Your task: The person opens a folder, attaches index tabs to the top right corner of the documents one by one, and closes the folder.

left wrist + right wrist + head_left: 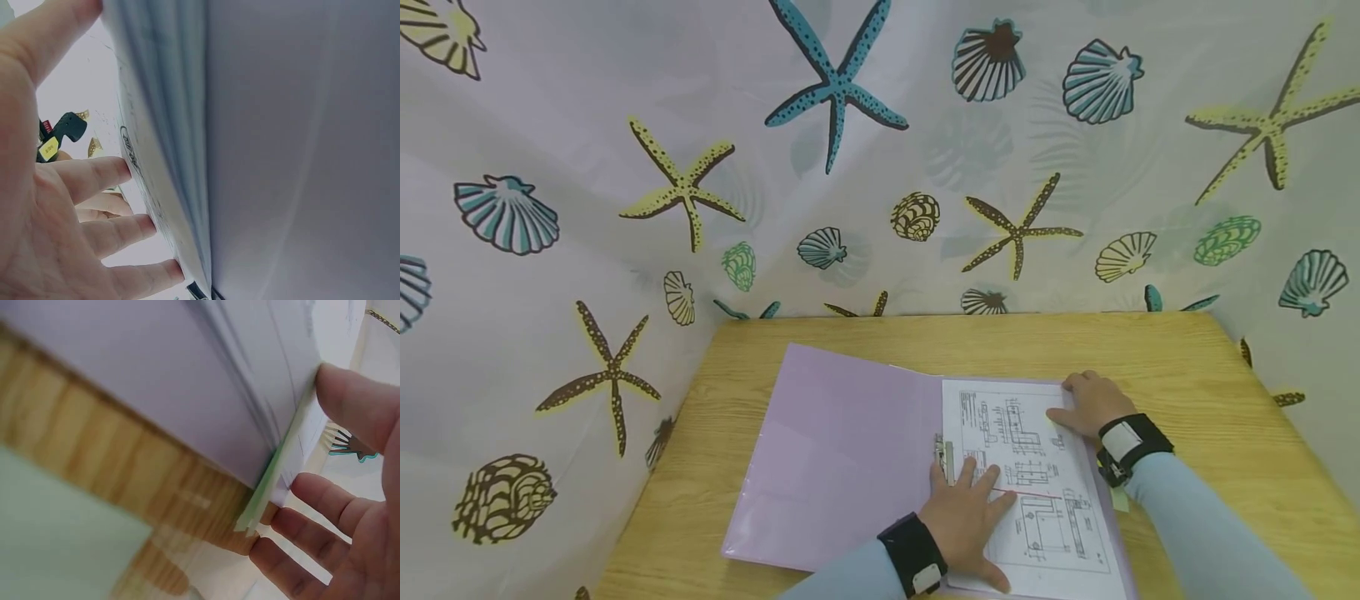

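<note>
From above its near side, our head view looks forward and down over the folder (842, 458); both wrist views, very close, share its papers (1037, 475).

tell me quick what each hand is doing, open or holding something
Left hand: open, spread on the drawing sheet.
Right hand: open, resting at the edge of the drawing sheet.

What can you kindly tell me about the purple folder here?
The folder is pale purple, smooth and slightly glossy like plastic. It lies open on the wooden-looking table, bare on its left side. A metal-looking clip shows near the fold. White printed sheets cover most of its right side; the left grip rests spread on them, and the right grip touches their right edge.
</note>
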### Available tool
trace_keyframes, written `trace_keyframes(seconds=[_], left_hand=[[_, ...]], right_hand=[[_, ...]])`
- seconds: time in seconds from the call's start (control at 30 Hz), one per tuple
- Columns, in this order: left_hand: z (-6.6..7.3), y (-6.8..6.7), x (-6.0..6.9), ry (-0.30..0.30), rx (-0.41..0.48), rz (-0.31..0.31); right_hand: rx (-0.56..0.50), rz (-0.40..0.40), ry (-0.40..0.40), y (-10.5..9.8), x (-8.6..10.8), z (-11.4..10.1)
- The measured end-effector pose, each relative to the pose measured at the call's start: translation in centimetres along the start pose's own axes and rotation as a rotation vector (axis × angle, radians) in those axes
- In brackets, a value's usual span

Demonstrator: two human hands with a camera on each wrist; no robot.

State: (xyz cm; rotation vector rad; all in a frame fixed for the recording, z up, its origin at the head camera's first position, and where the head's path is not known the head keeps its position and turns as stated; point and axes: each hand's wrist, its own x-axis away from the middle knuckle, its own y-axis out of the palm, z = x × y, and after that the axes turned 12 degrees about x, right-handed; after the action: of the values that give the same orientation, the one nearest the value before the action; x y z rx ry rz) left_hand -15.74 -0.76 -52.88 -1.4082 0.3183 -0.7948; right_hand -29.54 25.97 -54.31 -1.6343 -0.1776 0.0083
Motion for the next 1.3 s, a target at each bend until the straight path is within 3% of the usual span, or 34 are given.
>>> trace_keyframes(seconds=[0.2, 0.57, 0.93, 1.3], left_hand=[[-0.1, 0.2, -0.3, -0.001, -0.005, 0.0], [0.0, -0.3, 0.1, 0.005, -0.001, 0.004], [0.2, -0.1, 0.4, 0.008, -0.017, 0.017], [0.2, 0.0, 0.4, -0.006, -0.013, -0.006]], right_hand=[[0.032, 0.028, 0.003, 0.3, -0.1, 0.2], [0.025, -0.011, 0.016, -0.1, 0.2, 0.0], [-0.006, -0.01, 0.005, 1.5, -0.2, 0.8], [0.038, -0.044, 0.028, 0.1, -0.5, -0.5]])
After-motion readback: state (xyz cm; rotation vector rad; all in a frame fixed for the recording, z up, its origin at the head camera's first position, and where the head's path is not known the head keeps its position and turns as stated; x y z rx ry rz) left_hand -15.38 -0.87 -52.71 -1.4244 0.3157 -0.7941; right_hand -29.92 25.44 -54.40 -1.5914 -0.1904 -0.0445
